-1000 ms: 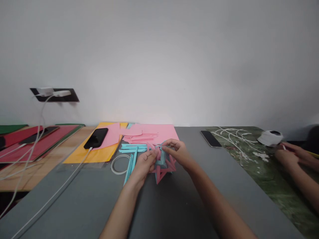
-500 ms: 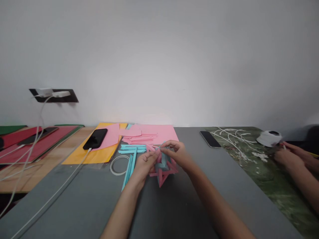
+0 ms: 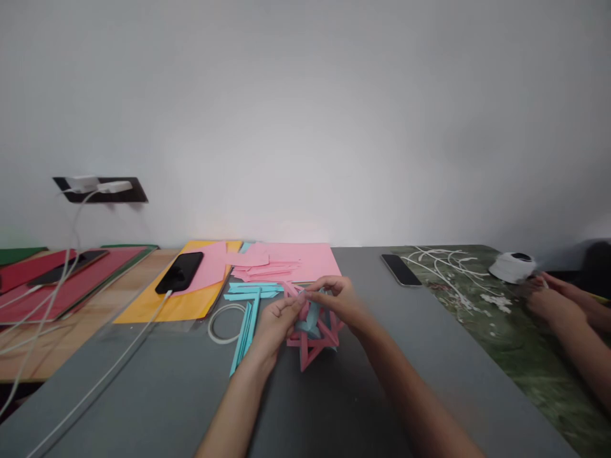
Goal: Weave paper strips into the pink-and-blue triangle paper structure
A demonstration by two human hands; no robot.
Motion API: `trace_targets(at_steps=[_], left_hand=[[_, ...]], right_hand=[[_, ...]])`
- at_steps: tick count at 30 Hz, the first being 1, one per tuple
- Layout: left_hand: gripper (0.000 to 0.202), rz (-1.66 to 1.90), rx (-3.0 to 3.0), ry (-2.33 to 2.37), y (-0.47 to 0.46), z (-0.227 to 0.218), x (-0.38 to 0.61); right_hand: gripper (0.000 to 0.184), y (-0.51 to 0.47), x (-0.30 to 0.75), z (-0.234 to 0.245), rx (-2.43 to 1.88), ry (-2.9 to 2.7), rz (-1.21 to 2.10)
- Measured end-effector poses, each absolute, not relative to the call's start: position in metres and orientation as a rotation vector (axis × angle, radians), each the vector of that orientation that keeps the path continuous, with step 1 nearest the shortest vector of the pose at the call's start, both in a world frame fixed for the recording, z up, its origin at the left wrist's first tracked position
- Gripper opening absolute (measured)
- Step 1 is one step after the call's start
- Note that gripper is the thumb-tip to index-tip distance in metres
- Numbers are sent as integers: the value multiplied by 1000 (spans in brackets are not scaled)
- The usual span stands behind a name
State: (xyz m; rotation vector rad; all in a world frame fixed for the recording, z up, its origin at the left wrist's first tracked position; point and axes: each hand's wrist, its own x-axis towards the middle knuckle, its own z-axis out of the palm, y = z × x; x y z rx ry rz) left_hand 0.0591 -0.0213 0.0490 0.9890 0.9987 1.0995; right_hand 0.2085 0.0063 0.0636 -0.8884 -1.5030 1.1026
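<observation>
A paper ornament (image 3: pixel 312 340) of folded pink and light-blue strips, with pointed star-like corners, is between my hands over the grey table (image 3: pixel 353 407). My left hand (image 3: pixel 278 321) pinches its upper left side, fingers closed on the paper. From the right, my right hand (image 3: pixel 340 299) has thumb and forefinger pressed together at the ornament's top, close to the left fingertips. My fingers hide part of the upper strips. Left of the ornament lie folded blue paper strips (image 3: pixel 245 331), and beside them a roll of tape (image 3: pixel 211 331) lies flat.
Pink paper sheets (image 3: pixel 310 261) and a yellow envelope (image 3: pixel 143 308) lie at the back. A black phone (image 3: pixel 180 272) with a white cable rests on the envelope; another phone (image 3: pixel 401 270) lies right. Another person's hands (image 3: pixel 556 305) work near a white device (image 3: pixel 513 267) and loose white cords (image 3: pixel 442 264).
The view has tipped up slightly, so the table sits lower. The ornament has turned a little in my hands, and my right fingers have come nearer my left fingertips.
</observation>
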Motion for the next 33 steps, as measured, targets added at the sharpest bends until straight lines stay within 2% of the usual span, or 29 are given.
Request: trace_targets(at_steps=[6,33], left_hand=[[43,1078,970,986,-22,53,59],[42,1097,967,1004,-23,54,62]], right_hand=[[23,7,214,65,-869,-1542,1206],[20,5,213,67,-840,-1582,1102]])
